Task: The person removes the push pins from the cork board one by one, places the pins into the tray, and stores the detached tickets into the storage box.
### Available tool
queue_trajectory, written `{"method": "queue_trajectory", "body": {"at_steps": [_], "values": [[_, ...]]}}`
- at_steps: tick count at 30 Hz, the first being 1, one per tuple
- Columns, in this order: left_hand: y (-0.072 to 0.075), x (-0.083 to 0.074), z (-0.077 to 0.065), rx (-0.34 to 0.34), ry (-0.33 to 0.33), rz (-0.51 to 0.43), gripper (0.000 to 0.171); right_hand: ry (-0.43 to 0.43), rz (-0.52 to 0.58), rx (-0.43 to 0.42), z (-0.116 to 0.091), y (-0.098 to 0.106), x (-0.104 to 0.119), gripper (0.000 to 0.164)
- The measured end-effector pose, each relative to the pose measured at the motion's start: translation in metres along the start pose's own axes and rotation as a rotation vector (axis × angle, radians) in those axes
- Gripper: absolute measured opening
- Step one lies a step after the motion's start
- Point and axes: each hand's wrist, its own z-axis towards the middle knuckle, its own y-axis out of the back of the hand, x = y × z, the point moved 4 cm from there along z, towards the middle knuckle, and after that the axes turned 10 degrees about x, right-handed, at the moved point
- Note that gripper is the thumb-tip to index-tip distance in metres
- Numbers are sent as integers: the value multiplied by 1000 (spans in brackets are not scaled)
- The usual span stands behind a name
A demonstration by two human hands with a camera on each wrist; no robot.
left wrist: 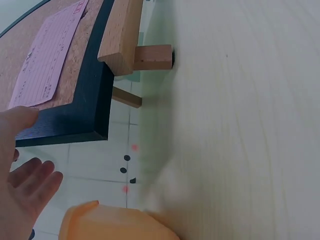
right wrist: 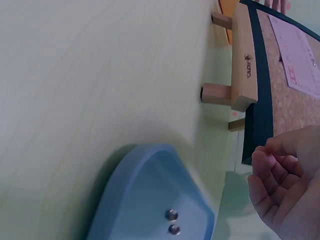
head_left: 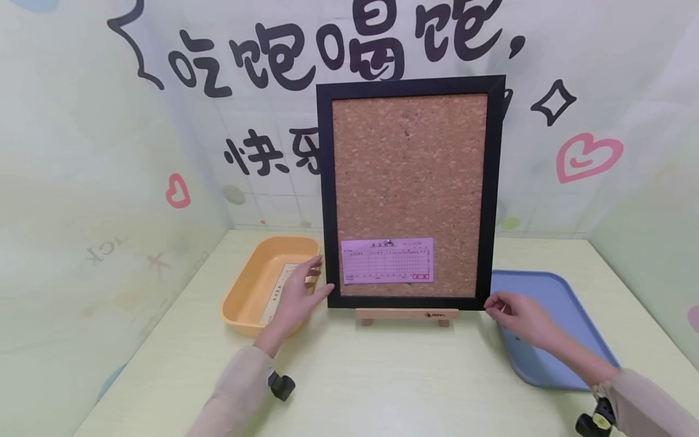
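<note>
A black-framed cork board (head_left: 409, 182) stands on a small wooden easel (head_left: 406, 314). Near its lower left, a pink printed form (head_left: 388, 261) hangs from a small metal pushpin at its top edge. My left hand (head_left: 297, 297) is at the frame's lower left edge, thumb on the front and fingers spread behind or beside it. At the opposite lower corner is my right hand (head_left: 519, 315), its fingers curled and the thumb meeting the forefinger. In the right wrist view, those fingertips (right wrist: 262, 155) overlap the frame's corner, with nothing visible between them.
An orange tray (head_left: 235, 309) with a pale printed paper (head_left: 273, 294) inside is left of the board. To the right lies a blue tray (head_left: 573, 315) holding two small metal pieces (right wrist: 172, 220). A patterned wall (head_left: 262, 200) rises behind the table.
</note>
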Motion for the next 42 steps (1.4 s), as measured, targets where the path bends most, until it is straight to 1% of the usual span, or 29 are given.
{"method": "queue_trajectory", "body": {"at_steps": [6,10,16,23,28,31,38,42], "values": [[-10,-8,8,-21,-5,9,77,34,5,19,9,-1,17,5],[-14,-10,12,-58,-14,11,83,62,14,15,14,0,27,4],[-20,-13,17,-125,-42,23,83,40,23,17,24,-1,39,4],[-28,-15,18,-170,-14,61,83,61,36,26,41,-3,52,5],[-31,-16,18,-185,-38,78,87,87,65,-32,54,0,62,6],[-32,-17,18,-190,-42,81,87,103,77,-61,63,2,69,6],[-32,-16,16,-189,19,116,89,134,64,-81,86,-1,88,7],[-31,-16,15,-186,32,128,89,149,49,-96,97,-3,99,8]]}}
